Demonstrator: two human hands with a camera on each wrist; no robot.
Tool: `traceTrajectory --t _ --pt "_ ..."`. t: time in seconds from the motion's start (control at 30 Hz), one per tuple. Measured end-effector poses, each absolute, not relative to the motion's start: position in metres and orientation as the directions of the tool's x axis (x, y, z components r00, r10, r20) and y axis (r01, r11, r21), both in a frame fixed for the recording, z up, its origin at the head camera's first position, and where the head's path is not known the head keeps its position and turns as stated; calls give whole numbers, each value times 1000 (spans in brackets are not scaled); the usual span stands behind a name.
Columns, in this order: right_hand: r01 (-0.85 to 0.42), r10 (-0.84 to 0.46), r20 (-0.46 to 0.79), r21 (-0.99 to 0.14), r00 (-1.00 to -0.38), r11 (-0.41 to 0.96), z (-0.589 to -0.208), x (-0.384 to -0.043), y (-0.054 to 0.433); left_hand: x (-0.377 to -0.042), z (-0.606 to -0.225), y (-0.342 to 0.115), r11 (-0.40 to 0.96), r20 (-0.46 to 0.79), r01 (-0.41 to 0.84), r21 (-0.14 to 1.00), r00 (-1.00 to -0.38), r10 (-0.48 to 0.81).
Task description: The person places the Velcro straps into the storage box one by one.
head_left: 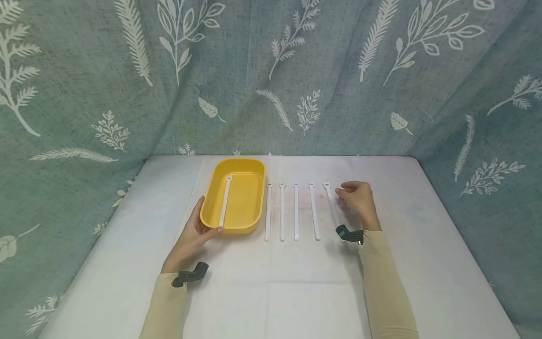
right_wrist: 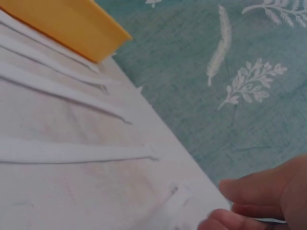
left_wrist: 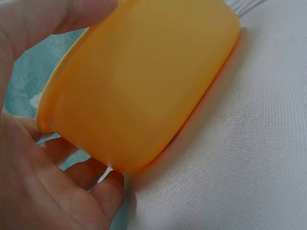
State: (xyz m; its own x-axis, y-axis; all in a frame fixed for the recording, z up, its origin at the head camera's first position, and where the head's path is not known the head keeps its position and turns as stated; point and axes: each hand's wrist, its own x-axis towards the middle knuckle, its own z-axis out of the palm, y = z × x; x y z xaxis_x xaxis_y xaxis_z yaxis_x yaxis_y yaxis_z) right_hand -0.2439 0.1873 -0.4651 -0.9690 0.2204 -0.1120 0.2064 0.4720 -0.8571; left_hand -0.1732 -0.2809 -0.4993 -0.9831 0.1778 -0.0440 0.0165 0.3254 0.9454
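A yellow tray (head_left: 254,227) stands on the table, one white cable strap (head_left: 225,200) lying lengthwise inside it. My left hand (head_left: 196,238) grips the tray's near left corner, thumb at the near rim and fingers round the left side. In the left wrist view, the fingers reach along the tray's outer wall (left_wrist: 144,86). To the right of the tray, several white straps with slotted heads (head_left: 296,212) lie in a row. Beside the head of the rightmost strap (head_left: 331,200) is my right hand (head_left: 357,197), fingers loosely bent, with nothing seen between them. The right forearm's camera hides part of that strap.
A white cloth covers the table (head_left: 296,301). Behind it and along both sides hangs a green leaf-patterned curtain (head_left: 237,103). Both wrists carry a small black camera (head_left: 192,274). The straps lie close together, heads toward the far edge.
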Motion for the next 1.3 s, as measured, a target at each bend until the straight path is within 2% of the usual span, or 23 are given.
traceTrajectory --t 0.33,0.63,1.3 --pt "188 157 -119 -807 -980 561 -476 -245 186 -174 -500 -279 328 -39 21 944 -984 176" --pt "210 166 -135 -756 -977 620 -480 -245 177 -173 -500 -279 332 -39 22 943 -984 176" --pt "220 143 -167 -709 -975 670 -477 -244 170 -173 -499 -282 343 -30 34 939 -983 180"
